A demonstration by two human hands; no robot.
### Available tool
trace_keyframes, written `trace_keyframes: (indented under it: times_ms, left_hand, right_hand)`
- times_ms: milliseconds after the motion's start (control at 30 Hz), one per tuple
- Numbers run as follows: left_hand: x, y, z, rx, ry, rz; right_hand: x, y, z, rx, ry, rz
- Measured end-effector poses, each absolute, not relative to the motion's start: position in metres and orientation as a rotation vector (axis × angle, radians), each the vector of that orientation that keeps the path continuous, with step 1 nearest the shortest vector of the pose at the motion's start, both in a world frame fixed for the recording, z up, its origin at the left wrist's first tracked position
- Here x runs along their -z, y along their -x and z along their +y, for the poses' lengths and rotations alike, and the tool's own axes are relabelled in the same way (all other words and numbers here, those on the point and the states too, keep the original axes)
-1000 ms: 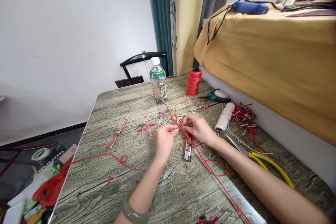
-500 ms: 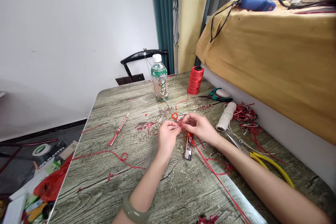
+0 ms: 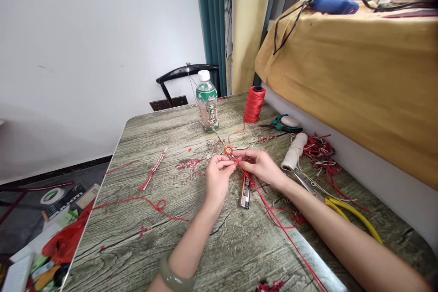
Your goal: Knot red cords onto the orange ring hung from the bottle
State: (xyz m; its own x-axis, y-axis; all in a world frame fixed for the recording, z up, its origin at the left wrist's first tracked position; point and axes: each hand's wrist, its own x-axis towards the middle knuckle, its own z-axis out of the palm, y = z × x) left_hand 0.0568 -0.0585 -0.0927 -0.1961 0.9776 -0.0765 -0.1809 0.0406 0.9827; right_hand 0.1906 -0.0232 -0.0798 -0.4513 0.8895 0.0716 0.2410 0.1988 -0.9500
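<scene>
My left hand [image 3: 216, 178] and my right hand [image 3: 259, 165] meet at the middle of the wooden table [image 3: 137, 242], both pinching thin red cords [image 3: 273, 219] just below a small orange ring [image 3: 228, 150]. The cords run from the ring back under my right forearm toward the near edge. A line leads from the ring up to a green-labelled plastic bottle [image 3: 207, 102]. A lighter [image 3: 245, 191] lies on the table right beneath my hands.
A red thread spool [image 3: 254, 104] stands behind the bottle. A white cord roll [image 3: 294, 152], yellow-handled scissors [image 3: 345, 210], teal pliers [image 3: 282, 124] and red scraps lie at the right. A red-white braid [image 3: 153, 171] and a looped red cord [image 3: 150, 203] lie left. A yellow-covered bed borders the right.
My hands have drawn a little closer together at the cords under the ring. Otherwise the scene is the same apart from slight camera shift.
</scene>
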Motion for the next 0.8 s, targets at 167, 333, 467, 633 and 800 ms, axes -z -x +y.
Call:
trace_keyframes:
  times_ms: [167,333,467,633,800]
  left_hand:
    - [0.091,-0.058,-0.059,-1.419,-0.798,1.213]
    - [0.086,-0.058,-0.058,-1.378,-0.633,1.174]
    - [0.083,-0.057,-0.058,-1.359,-0.594,1.163]
    - [0.081,-0.054,-0.056,-1.272,-0.515,1.144]
    - [0.079,-0.051,-0.055,-1.203,-0.512,1.110]
  right_hand:
    - [0.082,-0.190,-0.024,-1.268,1.016,-1.765]
    - [0.081,-0.190,-0.026,-1.183,1.091,-1.774]
    - [0.081,-0.189,-0.026,-1.234,1.083,-1.732]
    - [0.082,-0.187,-0.024,-1.369,1.022,-1.628]
    - [0.081,-0.187,-0.022,-1.490,1.002,-1.515]
